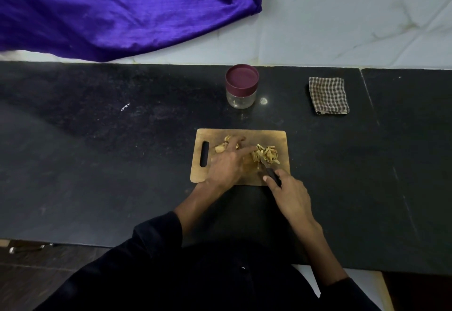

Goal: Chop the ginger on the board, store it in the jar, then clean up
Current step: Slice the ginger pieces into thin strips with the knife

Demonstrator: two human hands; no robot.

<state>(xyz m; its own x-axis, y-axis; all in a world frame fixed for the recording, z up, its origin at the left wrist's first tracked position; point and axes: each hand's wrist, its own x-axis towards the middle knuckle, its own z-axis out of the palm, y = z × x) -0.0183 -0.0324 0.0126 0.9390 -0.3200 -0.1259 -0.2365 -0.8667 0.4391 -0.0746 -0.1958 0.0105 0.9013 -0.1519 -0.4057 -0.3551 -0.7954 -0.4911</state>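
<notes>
A wooden cutting board [274, 137] with a handle slot lies on the black counter. Chopped ginger strips [267, 154] are piled on its right half, and larger ginger pieces [220, 148] lie at its upper left. My left hand [227, 163] rests flat on the board with fingers stretched out, fingertips next to the chopped pile. My right hand [287, 193] grips the black handle of a knife [269, 170] whose blade points into the strips. A clear jar [241, 86] with a maroon lid on stands behind the board.
A folded checked cloth [327, 95] lies at the back right of the black counter [97, 163]. A purple fabric [110, 9] hangs over the back wall at left. The counter's front edge runs close to my body.
</notes>
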